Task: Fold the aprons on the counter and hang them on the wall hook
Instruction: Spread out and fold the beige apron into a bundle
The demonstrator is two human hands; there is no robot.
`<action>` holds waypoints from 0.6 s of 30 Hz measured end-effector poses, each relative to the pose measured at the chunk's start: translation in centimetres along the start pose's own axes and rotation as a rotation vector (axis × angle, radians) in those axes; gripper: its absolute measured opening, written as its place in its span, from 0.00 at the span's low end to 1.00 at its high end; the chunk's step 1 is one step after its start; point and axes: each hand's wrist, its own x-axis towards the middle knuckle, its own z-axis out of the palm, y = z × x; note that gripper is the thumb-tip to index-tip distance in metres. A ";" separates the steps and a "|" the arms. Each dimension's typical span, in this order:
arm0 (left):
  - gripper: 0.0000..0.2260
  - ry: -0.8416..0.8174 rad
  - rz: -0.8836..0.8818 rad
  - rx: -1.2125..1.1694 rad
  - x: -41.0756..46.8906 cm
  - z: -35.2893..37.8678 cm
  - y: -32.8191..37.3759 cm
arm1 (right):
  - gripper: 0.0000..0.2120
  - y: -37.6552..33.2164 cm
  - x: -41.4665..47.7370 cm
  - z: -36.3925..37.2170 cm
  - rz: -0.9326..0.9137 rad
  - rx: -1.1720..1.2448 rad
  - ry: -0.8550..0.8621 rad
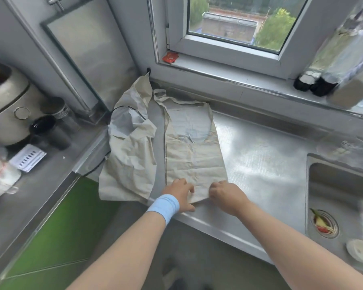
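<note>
A long stainless-steel counter (260,164) runs under a white-framed window (228,45) and ends at a steel sink basin (340,185) on the right, with vegetable scraps lying in its round drain strainer (324,223). On the lower worktop to the left stands a rounded white rice cooker (6,105), with two dark-lidded glass jars (50,122) just beside it. Two cream cotton aprons lie on the counter. The crumpled cream apron (130,147) is heaped at the counter's left end, one edge hanging over the front, with a thin black cord across it. Just to its right, the flat cream apron (193,149) is spread lengthwise, its neck strap toward the window sill and its near hem at the counter's front edge. The left hand (181,193), a pale blue band around its wrist, grips the near hem at the left corner, fingers curled onto the cloth. The right hand (224,194) pinches the same hem at the right corner, knuckles up and fingers closed on the fabric.
</note>
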 end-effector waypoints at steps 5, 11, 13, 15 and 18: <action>0.13 0.061 -0.072 -0.025 -1.6 -2.1 1.3 | 0.07 0.3 -2.1 -3.3 0.008 0.199 0.193; 0.08 -0.149 -0.099 -0.021 -4.6 -6.8 3.1 | 0.09 1.5 -4.2 -7.3 0.104 0.082 -0.181; 0.10 -0.188 -0.090 -0.021 -5.4 -8.1 3.2 | 0.04 2.1 -4.3 -8.1 0.168 0.258 -0.262; 0.09 -0.186 -0.083 -0.045 -5.6 -9.4 2.9 | 0.04 3.0 -4.1 -8.6 0.223 0.530 -0.257; 0.06 -0.131 -0.071 -0.103 -5.0 -11.7 1.7 | 0.04 4.4 -3.0 -8.8 0.303 0.826 -0.154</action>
